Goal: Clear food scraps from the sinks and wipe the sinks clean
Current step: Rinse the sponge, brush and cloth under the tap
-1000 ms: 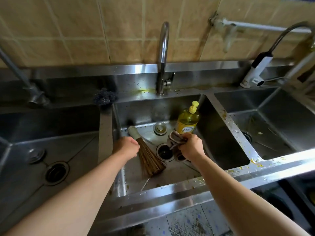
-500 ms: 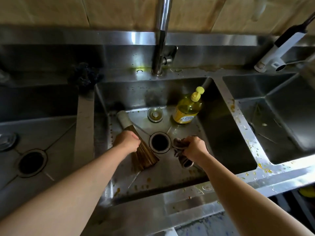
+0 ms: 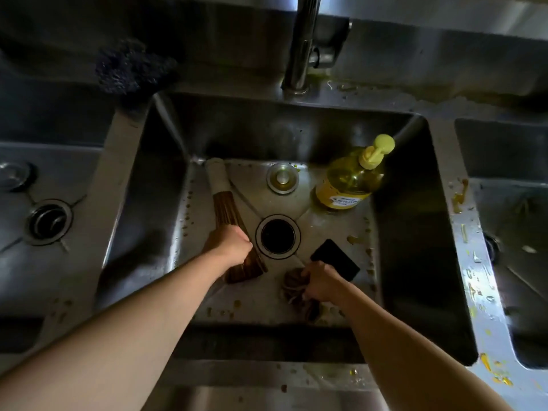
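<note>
Steel sink [image 3: 415, 232], black pad [image 3: 336, 258] newly visible, right hand [image 3: 318, 281] moved nearer, gripping rag [image 3: 293, 284]

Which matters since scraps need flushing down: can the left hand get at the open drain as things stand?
Probably yes. The left hand, gripping the brush, sits just beside the drain, and nothing covers the hole.

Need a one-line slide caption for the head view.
Left hand grips bamboo brush, right hand grips rag in middle sink.

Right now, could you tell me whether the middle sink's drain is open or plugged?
Open: the drain shows as a dark uncovered hole, and the stopper lies apart near the back wall.
</note>
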`<action>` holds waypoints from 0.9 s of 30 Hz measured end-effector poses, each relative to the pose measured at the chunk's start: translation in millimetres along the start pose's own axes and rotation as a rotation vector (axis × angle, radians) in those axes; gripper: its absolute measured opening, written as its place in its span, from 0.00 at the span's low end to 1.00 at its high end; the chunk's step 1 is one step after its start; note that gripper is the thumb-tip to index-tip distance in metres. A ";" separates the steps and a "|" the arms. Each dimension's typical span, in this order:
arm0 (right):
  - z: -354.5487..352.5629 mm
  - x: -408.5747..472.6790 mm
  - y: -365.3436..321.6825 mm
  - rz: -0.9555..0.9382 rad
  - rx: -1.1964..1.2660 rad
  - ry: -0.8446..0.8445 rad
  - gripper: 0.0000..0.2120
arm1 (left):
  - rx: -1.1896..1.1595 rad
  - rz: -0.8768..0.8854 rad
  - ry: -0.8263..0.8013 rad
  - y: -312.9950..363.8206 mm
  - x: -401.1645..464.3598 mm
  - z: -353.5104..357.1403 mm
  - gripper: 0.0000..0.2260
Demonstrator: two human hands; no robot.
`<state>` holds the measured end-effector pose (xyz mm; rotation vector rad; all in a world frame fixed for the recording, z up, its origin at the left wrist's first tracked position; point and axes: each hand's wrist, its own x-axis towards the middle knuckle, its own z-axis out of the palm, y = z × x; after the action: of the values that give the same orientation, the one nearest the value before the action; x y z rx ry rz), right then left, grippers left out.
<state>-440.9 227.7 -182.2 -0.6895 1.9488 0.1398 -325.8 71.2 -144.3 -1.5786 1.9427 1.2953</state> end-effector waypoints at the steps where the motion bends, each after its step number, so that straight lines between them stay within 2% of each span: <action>1: 1.8 4.6 3.9 -0.021 -0.033 -0.047 0.22 | -0.002 -0.014 -0.002 1.9 1.0 7.0 0.07; 3: 3.7 9.9 8.4 -0.043 -0.097 -0.126 0.25 | -0.011 -0.031 0.003 5.7 1.4 13.9 0.05; 5: 3.4 15.8 15.7 -0.049 -0.022 -0.132 0.25 | -0.024 -0.045 0.012 9.2 1.7 21.3 0.03; 7: -1.3 19.4 26.3 -0.014 0.112 -0.038 0.21 | -0.029 -0.045 0.009 13.0 0.6 26.4 0.03; 9: -9.1 23.6 39.5 0.066 0.208 0.154 0.19 | -0.016 -0.035 0.006 18.3 1.5 32.5 0.03; 10: -12.9 26.0 45.1 0.110 0.233 0.239 0.22 | -0.004 -0.030 0.005 20.1 2.4 35.0 0.03; 12: -18.6 31.5 55.2 0.196 0.191 0.314 0.33 | 0.006 -0.025 -0.001 23.1 4.6 40.5 0.03; 14: -19.0 39.0 63.8 0.249 0.170 0.284 0.45 | 0.014 -0.021 -0.007 23.8 10.0 47.2 0.03; 16: -15.3 46.5 68.8 0.273 0.187 0.259 0.49 | 0.028 -0.019 -0.015 22.8 15.5 52.3 0.03; 22: -4.3 60.9 72.1 0.266 0.035 0.368 0.36 | 0.026 -0.019 -0.029 21.8 25.9 57.9 0.04; 25: -8.8 59.9 72.1 0.267 -0.003 0.291 0.34 | 0.035 -0.006 -0.018 22.9 25.9 52.7 0.04; 27: -14.0 58.5 69.4 0.235 0.063 0.234 0.27 | 0.032 0.003 -0.006 23.4 24.5 46.5 0.04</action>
<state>-506.7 256.2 -239.5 -0.4489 2.2465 0.1461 -368.2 92.8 -176.6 -1.5557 1.9531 1.2620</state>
